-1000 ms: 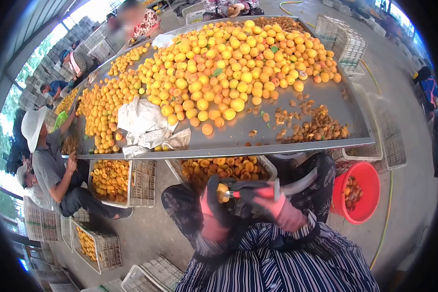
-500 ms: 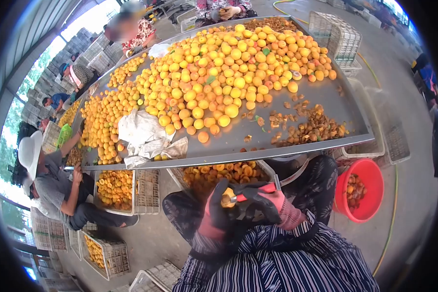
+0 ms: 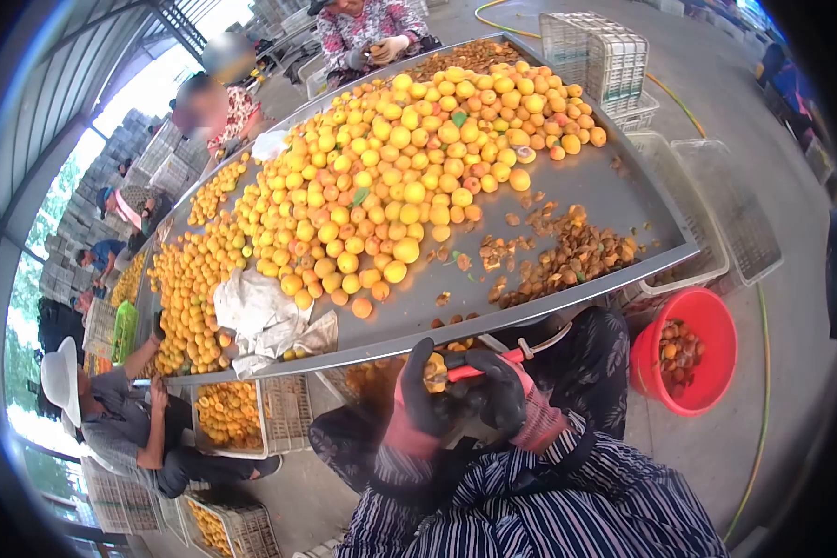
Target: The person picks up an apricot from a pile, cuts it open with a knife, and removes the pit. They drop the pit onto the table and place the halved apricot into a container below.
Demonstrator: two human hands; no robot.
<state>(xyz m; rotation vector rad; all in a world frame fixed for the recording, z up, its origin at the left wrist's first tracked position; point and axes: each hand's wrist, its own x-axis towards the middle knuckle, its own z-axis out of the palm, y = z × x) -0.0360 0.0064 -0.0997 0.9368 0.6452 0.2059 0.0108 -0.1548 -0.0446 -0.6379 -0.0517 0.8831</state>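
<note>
My left hand [image 3: 417, 398], in a dark-palmed pink glove, is closed around a yellow-orange apricot [image 3: 434, 372]. Close beside it, my right hand [image 3: 507, 395] grips a red-handled tool [image 3: 465, 373] whose end meets the fruit. The tool's exact kind is hard to make out, since the fingers cover much of it. Below both hands, partly hidden, a crate of apricot halves [image 3: 367, 379] stands under the table edge. On the metal table [image 3: 586, 177] ahead lies a large heap of whole apricots [image 3: 381, 177], with a pile of brown apricot stones [image 3: 577, 251] nearer me.
A red bucket [image 3: 684, 353] with stones and scraps stands at my right. White cloth [image 3: 265, 312] lies on the table's near left. Crates [image 3: 595, 60] stack at the far right corner. A person in a white hat [image 3: 62, 381] sits at left; others work across the table.
The view has turned, so the table and heap appear farther left and tilted. Both hands stay together at the apricot; the tool's metal end shows less beyond my right hand.
</note>
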